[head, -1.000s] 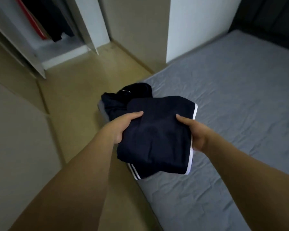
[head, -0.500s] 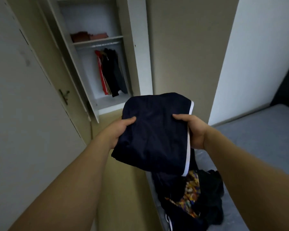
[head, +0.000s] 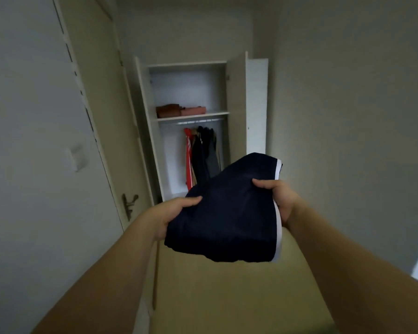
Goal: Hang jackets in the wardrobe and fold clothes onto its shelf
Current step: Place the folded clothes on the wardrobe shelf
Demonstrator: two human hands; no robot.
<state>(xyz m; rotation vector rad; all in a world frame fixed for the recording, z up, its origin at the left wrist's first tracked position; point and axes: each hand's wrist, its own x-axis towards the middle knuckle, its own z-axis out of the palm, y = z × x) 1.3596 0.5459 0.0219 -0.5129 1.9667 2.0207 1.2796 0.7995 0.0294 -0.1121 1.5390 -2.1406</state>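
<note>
Before open wardrobe (head: 191, 92) | both hands pinch folded navy garment (head: 227, 218) | fingers beneath hidden | hanging jackets (head: 200, 155) blurred

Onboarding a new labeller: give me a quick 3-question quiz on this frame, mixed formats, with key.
1. True or false: both hands grip the folded navy garment.
2. What already lies on the wardrobe shelf? A) brownish folded items B) shoes C) a laptop
3. Fill in: the red jacket hangs ___ the shelf.

Key: 1 true, left hand and right hand each pinch an edge. 2 A, brownish folded items. 3 below.
</note>
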